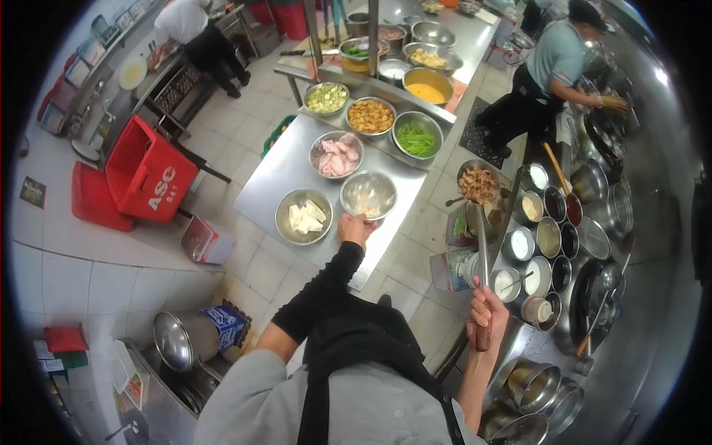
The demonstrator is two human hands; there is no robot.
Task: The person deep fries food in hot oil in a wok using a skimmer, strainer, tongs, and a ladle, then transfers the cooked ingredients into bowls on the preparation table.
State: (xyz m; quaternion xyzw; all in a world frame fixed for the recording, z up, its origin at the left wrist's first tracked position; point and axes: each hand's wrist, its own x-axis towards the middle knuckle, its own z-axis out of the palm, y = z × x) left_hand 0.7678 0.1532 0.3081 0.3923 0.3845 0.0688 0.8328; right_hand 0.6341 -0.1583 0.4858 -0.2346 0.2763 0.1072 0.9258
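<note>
My left hand (356,229) pinches the near rim of a steel bowl (382,187) on the metal table; whitish residue clings to its inside. Beside it stand a bowl of pale cut pieces (305,217) and a bowl of pinkish raw meat (338,156). Off to the right, my right hand (487,310) is wrapped around the brown handle of a long-handled strainer (482,241). Browned meat pieces (478,184) fill its round head, held out above the floor gap between table and stove counter. Whether the head has holes is hidden by the meat.
Behind, a raised shelf carries bowls of green strips (417,138), browned chunks (371,116) and chopped vegetables (326,97). Seasoning containers (549,237) line the right counter by the woks. A co-worker (556,70) works there; another person (194,37) stands far left, near a red bin (148,167).
</note>
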